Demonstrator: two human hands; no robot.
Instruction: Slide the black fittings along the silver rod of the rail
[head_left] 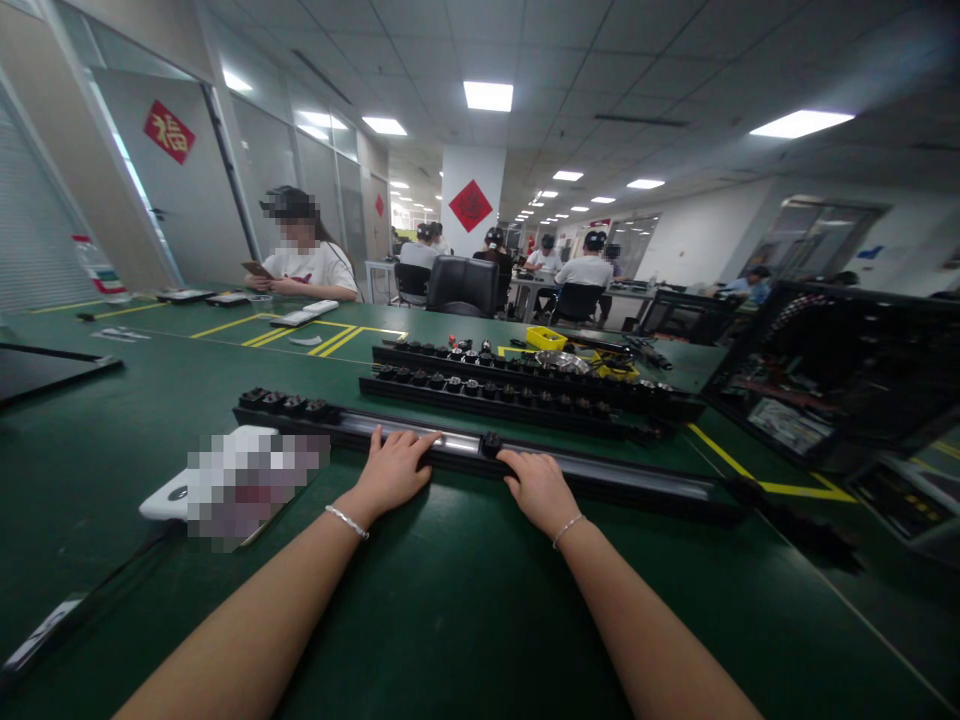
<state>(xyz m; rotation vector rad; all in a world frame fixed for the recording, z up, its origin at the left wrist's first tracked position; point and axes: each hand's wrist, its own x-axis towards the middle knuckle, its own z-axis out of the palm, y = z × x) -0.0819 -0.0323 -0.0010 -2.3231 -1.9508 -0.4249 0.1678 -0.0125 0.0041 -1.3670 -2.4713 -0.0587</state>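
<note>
Sitting between the splayed left grip (pixel 394 468) and right grip (pixel 541 487), closure unclear: black module (pixel 491 444).

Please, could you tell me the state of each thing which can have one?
Near rail: partly filled with blocks
Second rail: lined with blocks
Lone block: on near rail
Left hand: spread, on near rail
Right hand: bent, at lone block
Ceiling light: lit
Bottle: standing, capped

From here, the one camera sits at head height, looking forward and down. The table (pixel 442 630) is close beneath; the ceiling (pixel 570 55) recedes beyond.
</note>
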